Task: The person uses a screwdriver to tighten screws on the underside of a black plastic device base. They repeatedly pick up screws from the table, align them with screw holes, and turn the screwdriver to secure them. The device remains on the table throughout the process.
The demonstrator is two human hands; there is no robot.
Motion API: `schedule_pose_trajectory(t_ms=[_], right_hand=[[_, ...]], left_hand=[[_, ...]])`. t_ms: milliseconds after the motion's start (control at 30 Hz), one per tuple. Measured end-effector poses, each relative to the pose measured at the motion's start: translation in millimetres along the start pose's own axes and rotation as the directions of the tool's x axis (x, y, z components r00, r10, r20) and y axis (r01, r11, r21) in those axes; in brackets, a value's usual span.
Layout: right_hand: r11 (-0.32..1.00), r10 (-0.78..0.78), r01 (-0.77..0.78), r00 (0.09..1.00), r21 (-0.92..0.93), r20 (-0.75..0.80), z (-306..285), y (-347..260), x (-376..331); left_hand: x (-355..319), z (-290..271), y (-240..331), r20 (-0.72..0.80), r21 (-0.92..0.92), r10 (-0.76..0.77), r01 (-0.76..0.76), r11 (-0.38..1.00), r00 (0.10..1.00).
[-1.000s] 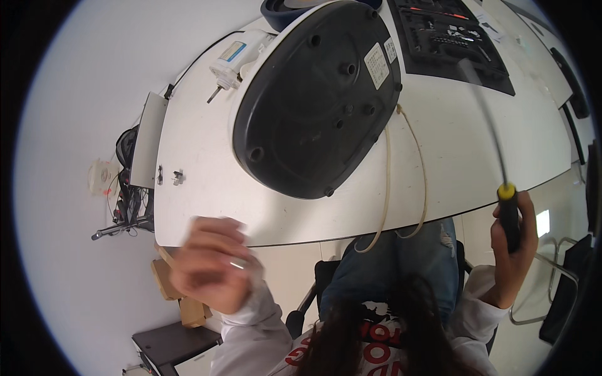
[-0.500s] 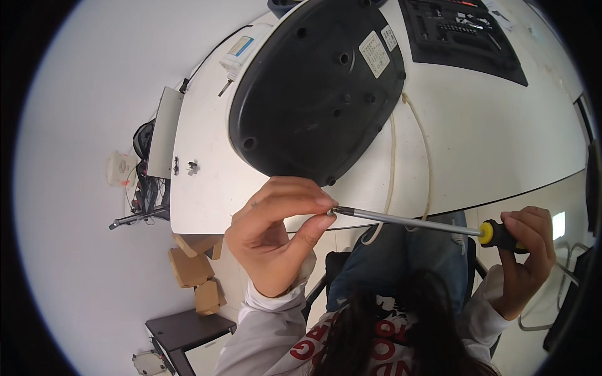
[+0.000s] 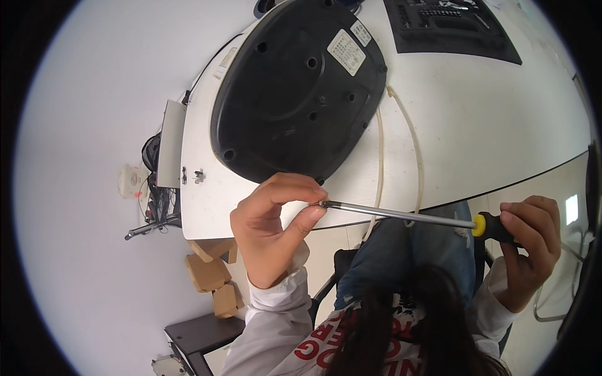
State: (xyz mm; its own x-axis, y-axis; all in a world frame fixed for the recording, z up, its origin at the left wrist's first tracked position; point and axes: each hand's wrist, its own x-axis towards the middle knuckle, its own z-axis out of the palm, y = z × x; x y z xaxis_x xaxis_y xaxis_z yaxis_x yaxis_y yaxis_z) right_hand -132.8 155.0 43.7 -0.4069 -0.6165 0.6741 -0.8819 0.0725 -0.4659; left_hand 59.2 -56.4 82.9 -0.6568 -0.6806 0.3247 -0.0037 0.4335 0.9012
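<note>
A long screwdriver [image 3: 401, 214] with a black and yellow handle lies across my view, nearly level. My right hand [image 3: 533, 247] is closed around its handle. Between the thumb and forefinger of my left hand [image 3: 276, 219] is a small screw [image 3: 322, 203], right at the screwdriver's dark tip. Both hands are in the air over the table's near edge. Beyond the left hand, a large black oval appliance base [image 3: 295, 94] rests underside up on the white table, with several recessed holes and two white labels.
A pale cord [image 3: 380, 156] runs from the appliance over the table's near edge. At the back right lies a black tool tray [image 3: 451, 28]. Small metal parts [image 3: 199, 176] sit near the table's left edge. Cardboard boxes [image 3: 208, 272] and a dark stool [image 3: 204, 331] stand below left.
The whole view has shifted, so the table and appliance appear further up and left. Screw and screwdriver tip stay together between my hands; both grips are unchanged.
</note>
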Motion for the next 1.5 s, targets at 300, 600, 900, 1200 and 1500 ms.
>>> schedule_pose_trajectory(t_ms=[300,600,900,1200,1500], right_hand=[[0.990,0.032,-0.043,0.996,0.131,0.081,6,1,-3],[0.972,0.069,-0.094,0.990,0.214,0.121,5,15,-12],[0.975,0.171,-0.189,0.974,0.120,0.149,3,18,-11],[0.968,0.133,-0.134,0.991,0.210,0.018,24,11,-3],[0.963,0.082,-0.088,0.996,0.257,0.034,33,13,-7]], left_hand=[[0,-7,-20,0.070,-0.337,0.022,0.003,0.941,0.997],[-16,3,-41,-0.064,-0.040,0.017,-0.020,0.999,0.998],[-18,15,-70,-0.550,0.474,0.376,-0.093,0.876,0.746],[2,26,-75,-0.508,0.200,0.095,0.011,0.980,0.856],[3,32,-72,-0.518,0.150,0.084,-0.006,0.989,0.851]])
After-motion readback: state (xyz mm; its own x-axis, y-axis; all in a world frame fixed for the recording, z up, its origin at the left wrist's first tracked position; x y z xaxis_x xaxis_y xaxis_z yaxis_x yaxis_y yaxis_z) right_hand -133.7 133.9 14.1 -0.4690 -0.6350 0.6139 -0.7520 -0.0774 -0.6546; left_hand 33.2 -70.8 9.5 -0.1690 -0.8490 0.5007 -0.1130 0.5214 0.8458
